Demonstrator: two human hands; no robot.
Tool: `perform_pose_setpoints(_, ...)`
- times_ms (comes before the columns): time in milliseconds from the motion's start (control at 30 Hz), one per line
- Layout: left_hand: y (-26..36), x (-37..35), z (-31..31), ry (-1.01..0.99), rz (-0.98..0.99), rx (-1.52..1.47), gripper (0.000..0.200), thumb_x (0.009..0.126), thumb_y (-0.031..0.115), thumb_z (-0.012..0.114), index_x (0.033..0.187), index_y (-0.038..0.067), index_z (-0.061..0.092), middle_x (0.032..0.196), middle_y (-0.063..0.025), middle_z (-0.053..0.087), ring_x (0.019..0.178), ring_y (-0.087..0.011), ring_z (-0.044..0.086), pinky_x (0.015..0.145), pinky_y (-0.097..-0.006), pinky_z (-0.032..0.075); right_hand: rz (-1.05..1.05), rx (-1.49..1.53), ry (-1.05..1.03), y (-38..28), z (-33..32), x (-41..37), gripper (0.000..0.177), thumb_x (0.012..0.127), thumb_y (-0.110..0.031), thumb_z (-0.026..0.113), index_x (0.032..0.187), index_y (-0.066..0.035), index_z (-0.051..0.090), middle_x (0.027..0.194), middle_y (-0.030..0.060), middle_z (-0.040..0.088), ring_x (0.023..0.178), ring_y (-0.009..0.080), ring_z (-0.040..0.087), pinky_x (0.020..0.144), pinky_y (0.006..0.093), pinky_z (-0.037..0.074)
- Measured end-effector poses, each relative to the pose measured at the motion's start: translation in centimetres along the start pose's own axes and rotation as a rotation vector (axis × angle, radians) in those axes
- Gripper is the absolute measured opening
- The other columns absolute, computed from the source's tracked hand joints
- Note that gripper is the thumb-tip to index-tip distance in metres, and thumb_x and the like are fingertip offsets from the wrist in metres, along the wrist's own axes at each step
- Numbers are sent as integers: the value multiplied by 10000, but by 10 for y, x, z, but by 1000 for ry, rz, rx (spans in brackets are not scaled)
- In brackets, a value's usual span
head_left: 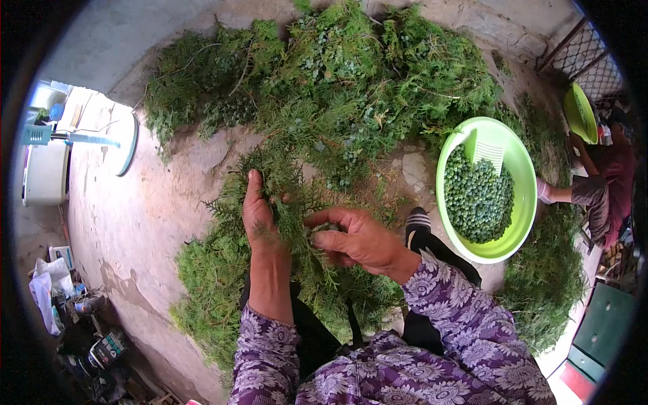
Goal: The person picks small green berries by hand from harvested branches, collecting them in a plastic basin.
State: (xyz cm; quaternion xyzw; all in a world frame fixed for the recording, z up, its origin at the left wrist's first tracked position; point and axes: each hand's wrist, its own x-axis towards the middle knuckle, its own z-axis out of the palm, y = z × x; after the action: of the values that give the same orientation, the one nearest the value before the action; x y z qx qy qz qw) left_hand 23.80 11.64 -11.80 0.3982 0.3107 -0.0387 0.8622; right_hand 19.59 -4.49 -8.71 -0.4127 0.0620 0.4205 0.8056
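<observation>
My left hand (262, 219) is closed around a leafy evergreen branch (287, 196), thumb pointing up along it. Just to its right, my right hand (361, 241) has thumb and forefinger brought together at the edge of the foliage. What sits between those fingertips is too small to make out. To the right stands a light green basin (526, 209) with a ribbed inner section, partly filled with small round green cones (476, 202). Below my hands, more cut greenery (216, 277) lies around my legs.
A large heap of evergreen branches (337, 74) lies along the wall ahead. Another person (611, 182) sits at the far right near a second green basin (582, 115). At left are a standing fan (125, 145) and assorted clutter (94, 337). A green cabinet (601, 324) is at lower right.
</observation>
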Motion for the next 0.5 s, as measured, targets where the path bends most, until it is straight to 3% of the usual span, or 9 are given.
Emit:
perform_pose_setpoints(67, 3, -8, 8, 11, 2, 42, 271, 843, 366, 487, 860, 99, 526, 699, -20, 562, 518, -128, 501, 435, -250, 402, -8, 50, -15, 2, -2, 2, 325, 806, -149, 581, 1095, -38, 481, 723, -13, 528, 532, 50, 501, 442, 174, 391)
perform_pose_setpoints(267, 1, -16, 22, 122, -93, 13, 274, 842, 359, 492, 868, 90, 538, 659, -26, 562, 490, -141, 499, 423, -256, 406, 33, 130, -20, 4, -4, 5, 303, 795, -134, 587, 1065, -47, 481, 730, -2, 543, 525, 66, 513, 406, 177, 356)
perform_pose_setpoints(433, 1, -12, 14, 18, -14, 19, 278, 843, 353, 495, 875, 81, 544, 691, -45, 580, 498, -146, 514, 422, -264, 414, 61, 137, 51, 3, -5, 3, 248, 763, -111, 583, 993, -36, 523, 705, 4, 548, 526, 70, 505, 418, 202, 369)
perform_pose_setpoints(500, 4, -10, 10, -24, 21, 19, 277, 844, 350, 496, 871, 79, 547, 699, -50, 584, 504, -144, 519, 422, -265, 415, -153, -490, 214, -2, -3, 2, 190, 725, -132, 567, 862, 0, 570, 656, 17, 546, 524, 73, 491, 453, 232, 388)
